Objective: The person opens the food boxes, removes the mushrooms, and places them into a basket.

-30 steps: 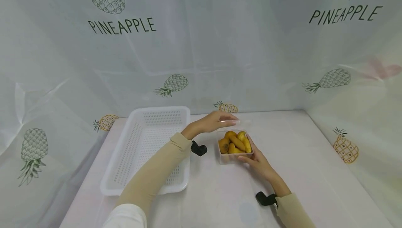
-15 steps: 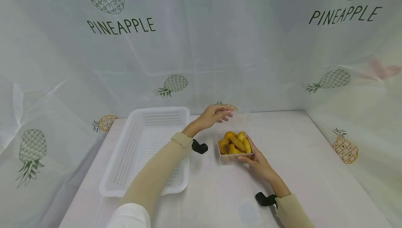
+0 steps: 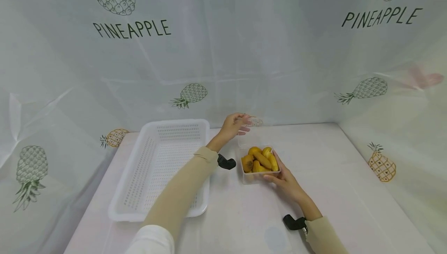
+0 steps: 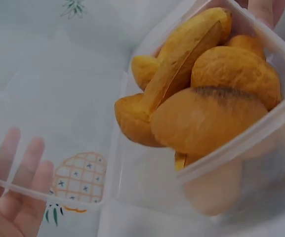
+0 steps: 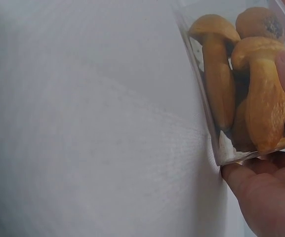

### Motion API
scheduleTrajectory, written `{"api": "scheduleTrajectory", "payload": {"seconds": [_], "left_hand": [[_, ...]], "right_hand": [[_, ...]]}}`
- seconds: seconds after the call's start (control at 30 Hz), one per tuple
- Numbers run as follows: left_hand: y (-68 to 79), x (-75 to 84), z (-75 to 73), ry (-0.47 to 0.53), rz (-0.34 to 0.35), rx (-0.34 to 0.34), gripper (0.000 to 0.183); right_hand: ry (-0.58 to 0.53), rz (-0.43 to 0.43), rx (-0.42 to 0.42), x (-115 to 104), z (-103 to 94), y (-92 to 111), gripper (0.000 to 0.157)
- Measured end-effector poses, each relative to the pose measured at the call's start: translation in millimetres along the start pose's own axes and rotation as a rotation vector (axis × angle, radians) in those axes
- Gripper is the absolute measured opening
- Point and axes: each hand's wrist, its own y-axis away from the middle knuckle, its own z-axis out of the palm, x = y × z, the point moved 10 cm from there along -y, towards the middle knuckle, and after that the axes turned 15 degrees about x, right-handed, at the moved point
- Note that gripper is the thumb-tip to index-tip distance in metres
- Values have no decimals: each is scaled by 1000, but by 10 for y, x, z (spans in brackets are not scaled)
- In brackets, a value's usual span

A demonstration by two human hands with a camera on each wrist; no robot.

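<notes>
And here at the bench (image 3: 241, 215), the clear plastic box (image 3: 250, 179) stands right of the basket, well apart from the back edge's corners, and it's packed with yellow-orange mushrooms (image 3: 262, 160), caps and stems jumbled together, some poking up around the rim! The right hand (image 3: 287, 181) has it: the grip is wrapped round the box's right near corner, thumb across the front wall, fingers along the side. A lovely look from the right wrist, thumb pressed on the clear plastic with the mushrooms showing behind.

Over to the left hand (image 3: 233, 126), beyond the box at its far left. The grip there is spread, fingers loosely extended and parted, pinching nothing. The see-through lid (image 4: 68, 118) is open, joined along the box's far edge, and from the left wrist those fingers show behind its rim; whether they touch it, I cannot tell.

Out left sits the big white basket (image 3: 207, 133), slotted walls and base, with the left arm's tan sleeve (image 3: 188, 180) stretched across it. A black wrist mount (image 3: 294, 222) juts from the right wrist. And the backdrop? A pale sheet (image 3: 223, 52) hung behind, pineapples everywhere, the word PINEAPPLE printed twice!
</notes>
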Motion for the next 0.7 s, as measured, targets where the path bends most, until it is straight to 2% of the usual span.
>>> {"api": "scheduleTrajectory", "payload": {"seconds": [0.4, 0.53, 0.7], "left_hand": [[17, -292, -124, 189, -241, 284, 40], [34, -372, -163, 200, -271, 353, 41], [45, -420, -174, 203, -270, 388, 42]], "right_hand": [[-59, -14, -9, 14, 17, -5, 96], [-45, -16, -10, 21, 16, -7, 96], [-35, -8, -6, 33, 13, -6, 95]]}}
